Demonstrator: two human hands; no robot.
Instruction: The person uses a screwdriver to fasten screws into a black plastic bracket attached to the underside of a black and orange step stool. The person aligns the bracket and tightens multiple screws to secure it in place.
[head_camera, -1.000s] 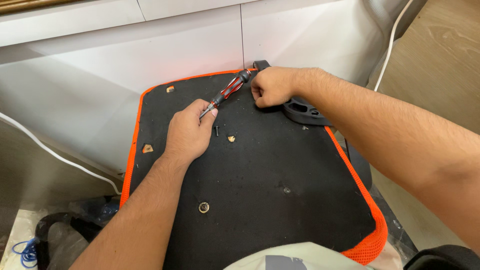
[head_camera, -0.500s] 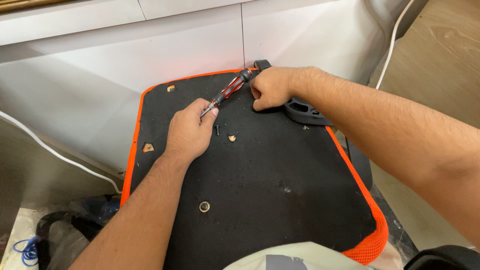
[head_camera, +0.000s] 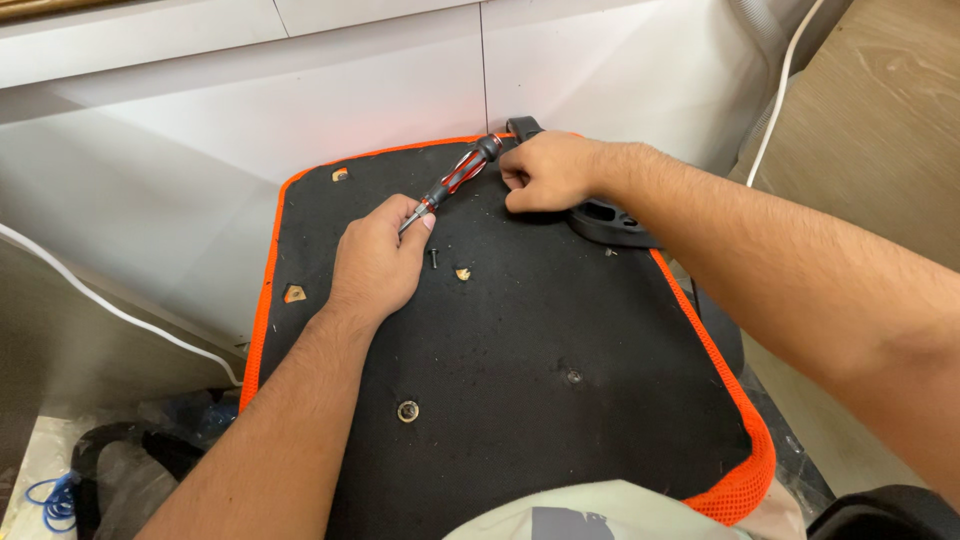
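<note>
Screwdriver (head_camera: 455, 182) red and black handle, lying slanted across the far part of a black seat pad with orange mesh edge (head_camera: 262, 300), tip end under the left hand, handle end up by the right hand. Far left: white cable (head_camera: 110, 305) along the wall, blue wire loop (head_camera: 50, 500) on the floor. On the pad left side, tan cut-outs (head_camera: 294, 294), a round metal insert (head_camera: 408, 411) nearer the person. Left hand (head_camera: 375, 262) curled, fingers pinching the metal shaft near the tip, palm resting on the pad. Just right of it a small black screw (head_camera: 434, 257) standing loose and another tan hole (head_camera: 463, 273). Right hand (head_camera: 548, 170) closed in a loose fist at the handle end; whether it grips the handle, cannot tell. Black plastic part (head_camera: 610, 220) under the right wrist. Screwdriver looks light, stiff, ribbed handle likely good grip; best taken at the handle, shaft thin and smooth
</note>
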